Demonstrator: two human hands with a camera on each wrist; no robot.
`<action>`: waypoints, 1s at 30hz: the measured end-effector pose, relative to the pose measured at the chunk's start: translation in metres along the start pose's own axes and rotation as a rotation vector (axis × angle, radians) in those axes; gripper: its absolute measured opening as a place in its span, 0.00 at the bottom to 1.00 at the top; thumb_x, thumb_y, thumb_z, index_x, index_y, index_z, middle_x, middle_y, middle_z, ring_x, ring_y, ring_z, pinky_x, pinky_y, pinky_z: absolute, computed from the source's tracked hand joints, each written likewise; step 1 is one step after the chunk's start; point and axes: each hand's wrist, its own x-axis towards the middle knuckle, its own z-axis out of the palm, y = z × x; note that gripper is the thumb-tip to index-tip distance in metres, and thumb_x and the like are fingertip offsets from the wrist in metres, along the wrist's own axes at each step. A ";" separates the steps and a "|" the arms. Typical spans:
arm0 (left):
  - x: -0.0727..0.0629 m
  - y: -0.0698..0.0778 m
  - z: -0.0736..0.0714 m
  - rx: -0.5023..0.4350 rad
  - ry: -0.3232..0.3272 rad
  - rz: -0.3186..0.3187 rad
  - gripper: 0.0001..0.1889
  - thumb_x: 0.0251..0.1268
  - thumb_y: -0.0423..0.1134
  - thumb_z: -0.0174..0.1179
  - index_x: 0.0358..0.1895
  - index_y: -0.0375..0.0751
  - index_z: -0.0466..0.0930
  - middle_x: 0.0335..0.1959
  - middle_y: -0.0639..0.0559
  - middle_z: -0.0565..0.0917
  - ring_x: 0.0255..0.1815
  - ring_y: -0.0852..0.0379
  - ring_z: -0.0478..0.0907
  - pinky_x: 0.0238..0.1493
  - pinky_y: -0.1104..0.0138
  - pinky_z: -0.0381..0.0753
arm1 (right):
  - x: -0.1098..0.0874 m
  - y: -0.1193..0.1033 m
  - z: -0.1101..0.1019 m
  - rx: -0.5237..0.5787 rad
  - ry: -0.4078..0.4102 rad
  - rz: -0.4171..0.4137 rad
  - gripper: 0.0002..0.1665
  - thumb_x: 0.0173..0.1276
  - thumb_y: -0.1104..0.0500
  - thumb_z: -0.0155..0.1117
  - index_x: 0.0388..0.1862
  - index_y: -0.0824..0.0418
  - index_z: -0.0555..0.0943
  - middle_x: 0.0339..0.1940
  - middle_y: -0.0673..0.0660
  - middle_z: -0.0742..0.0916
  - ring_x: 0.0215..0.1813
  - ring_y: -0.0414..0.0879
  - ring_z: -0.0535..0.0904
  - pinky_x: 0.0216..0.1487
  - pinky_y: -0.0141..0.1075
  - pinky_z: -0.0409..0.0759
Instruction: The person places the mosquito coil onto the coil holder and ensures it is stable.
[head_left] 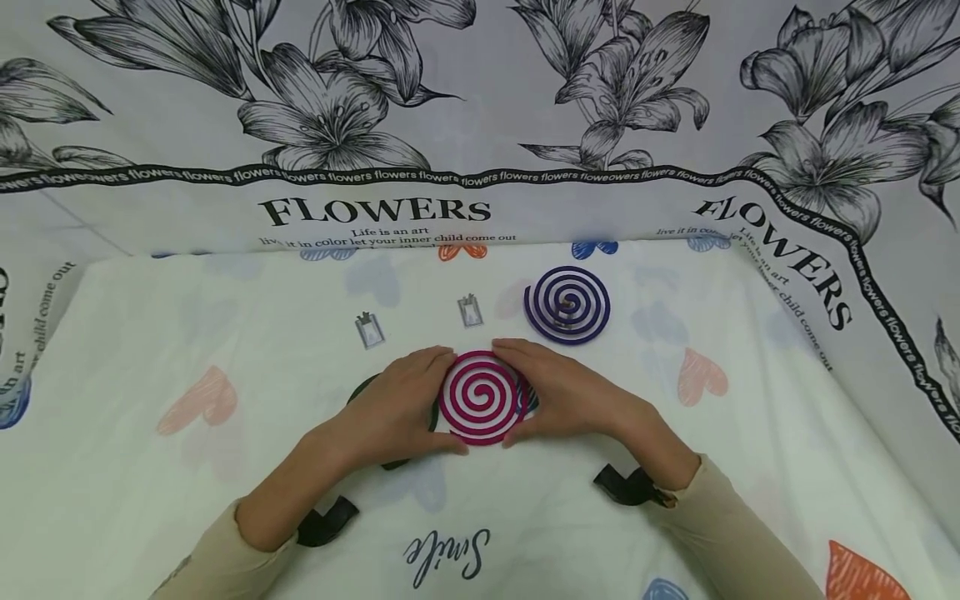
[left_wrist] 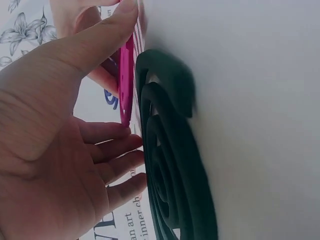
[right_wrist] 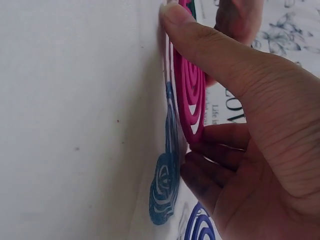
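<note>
Both hands hold a pink mosquito coil (head_left: pixel 483 393) by its rim at the middle of the table. My left hand (head_left: pixel 397 404) has its thumb and a finger at the left edge of the coil. From the other side, my right hand (head_left: pixel 567 390) grips it with the thumb at the near edge and fingers at the far edge. A dark green mosquito coil (left_wrist: pixel 187 160) lies on the cloth beside the left hand, mostly covered by that hand in the head view. Past the right hand lies a dark blue-purple mosquito coil (head_left: pixel 568 305).
Two small metal coil stands (head_left: pixel 370 330) lie beyond the hands. The white tablecloth (head_left: pixel 285 350) has printed hearts and the word "Smile". A flower-printed cloth (head_left: pixel 525 125) hangs behind the table's far edge. Black straps (head_left: pixel 327 522) circle the wrists.
</note>
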 end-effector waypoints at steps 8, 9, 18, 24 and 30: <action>-0.004 -0.006 -0.001 -0.048 0.049 -0.040 0.60 0.44 0.63 0.83 0.79 0.38 0.64 0.71 0.46 0.78 0.73 0.47 0.76 0.77 0.48 0.76 | 0.011 -0.002 -0.003 0.019 0.046 -0.038 0.67 0.50 0.37 0.88 0.83 0.58 0.65 0.81 0.52 0.74 0.82 0.48 0.70 0.80 0.45 0.75; -0.004 -0.006 -0.002 -0.042 0.054 -0.042 0.60 0.45 0.63 0.83 0.79 0.37 0.64 0.70 0.45 0.79 0.72 0.46 0.76 0.76 0.48 0.77 | 0.012 -0.002 -0.004 0.021 0.049 -0.042 0.67 0.50 0.37 0.88 0.83 0.58 0.65 0.81 0.52 0.74 0.82 0.47 0.70 0.80 0.45 0.75; 0.003 0.003 -0.021 -0.034 0.062 -0.085 0.59 0.44 0.59 0.85 0.79 0.37 0.65 0.67 0.44 0.81 0.68 0.45 0.79 0.71 0.47 0.82 | 0.013 -0.005 -0.017 0.056 0.074 -0.006 0.67 0.50 0.39 0.89 0.83 0.58 0.65 0.75 0.52 0.79 0.77 0.48 0.76 0.76 0.46 0.79; 0.012 0.008 -0.039 -0.091 0.009 -0.131 0.60 0.43 0.55 0.87 0.79 0.37 0.64 0.68 0.42 0.79 0.70 0.44 0.78 0.67 0.48 0.86 | 0.017 -0.011 -0.030 0.065 0.069 0.035 0.67 0.51 0.40 0.89 0.84 0.58 0.64 0.74 0.55 0.80 0.75 0.51 0.77 0.73 0.49 0.82; 0.022 0.008 -0.058 -0.142 0.004 -0.143 0.60 0.42 0.50 0.87 0.80 0.36 0.63 0.70 0.41 0.77 0.71 0.42 0.76 0.64 0.46 0.87 | 0.026 -0.017 -0.044 0.076 0.073 0.064 0.67 0.50 0.43 0.89 0.84 0.58 0.64 0.73 0.56 0.81 0.73 0.51 0.78 0.70 0.48 0.84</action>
